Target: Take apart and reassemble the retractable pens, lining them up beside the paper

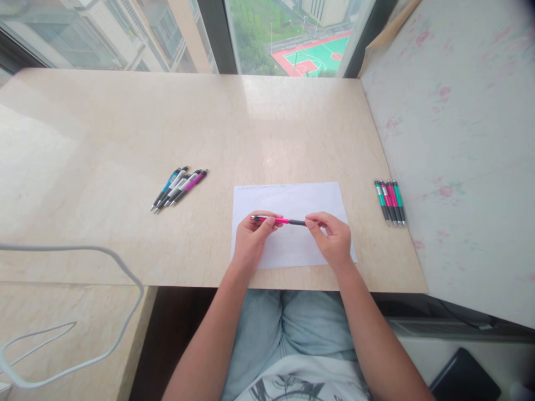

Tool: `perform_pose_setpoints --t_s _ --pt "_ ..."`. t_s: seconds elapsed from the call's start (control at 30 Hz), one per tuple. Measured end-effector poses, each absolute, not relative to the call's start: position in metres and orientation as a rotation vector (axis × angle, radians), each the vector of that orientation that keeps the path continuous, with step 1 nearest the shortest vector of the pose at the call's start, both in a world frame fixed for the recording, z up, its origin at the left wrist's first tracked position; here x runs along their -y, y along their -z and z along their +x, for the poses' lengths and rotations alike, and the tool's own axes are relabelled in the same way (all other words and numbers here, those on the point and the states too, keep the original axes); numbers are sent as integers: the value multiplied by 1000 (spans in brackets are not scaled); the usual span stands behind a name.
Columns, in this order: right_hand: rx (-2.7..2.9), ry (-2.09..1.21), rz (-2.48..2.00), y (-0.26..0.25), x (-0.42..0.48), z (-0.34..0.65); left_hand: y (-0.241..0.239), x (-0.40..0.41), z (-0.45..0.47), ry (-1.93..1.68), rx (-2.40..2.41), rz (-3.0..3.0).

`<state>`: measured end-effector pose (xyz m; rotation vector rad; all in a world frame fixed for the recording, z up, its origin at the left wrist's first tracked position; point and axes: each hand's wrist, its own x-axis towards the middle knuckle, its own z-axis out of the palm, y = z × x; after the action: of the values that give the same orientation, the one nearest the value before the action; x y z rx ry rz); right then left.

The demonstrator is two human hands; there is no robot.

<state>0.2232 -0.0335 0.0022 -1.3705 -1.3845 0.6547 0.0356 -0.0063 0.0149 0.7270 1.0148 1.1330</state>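
Observation:
A pink ballpoint pen (281,221) with a black grip lies level between my two hands, above a white sheet of paper (292,250). My left hand (256,234) is closed on the pink barrel near the clip end. At the black tip end, my right hand (331,234) pinches the pen between thumb and fingers; the very tip is hidden by them. Faint writing runs along the paper's top edge. To the left lies a loose group of pens (179,187) in blue, silver and purple. Over on the right, several green and pink pens (390,203) lie side by side.
The pale stone-patterned desk (200,128) meets windows at the back. A flower-patterned wall covering (451,139) borders it on the right. A white cable (121,267) loops over the lower left. My legs (292,317) are under the desk's front edge.

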Motion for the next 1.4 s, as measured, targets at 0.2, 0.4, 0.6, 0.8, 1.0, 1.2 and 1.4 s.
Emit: perform_pose_setpoints --t_s 0.2,0.4,0.6,0.8,1.0,1.2,1.4 --pt "1424 -770 -1228 -6 33 223 -16 6 36 -1158 -989 689" --pt "1434 -777 -1423 -3 34 225 -14 6 35 -1137 -1009 719" --pt "1341 -692 -1370 3 35 224 -14 6 35 -1140 -995 718" --pt "1425 -674 -1279 -3 33 222 -13 6 35 -1159 -984 687" --pt "1467 -864 -1268 -5 34 226 -10 5 34 -1153 -959 706" --pt "1532 -800 -1349 -9 33 224 -13 6 35 -1151 -973 697" --pt "1498 -703 -1318 -3 33 223 -12 5 35 -1165 -966 668"
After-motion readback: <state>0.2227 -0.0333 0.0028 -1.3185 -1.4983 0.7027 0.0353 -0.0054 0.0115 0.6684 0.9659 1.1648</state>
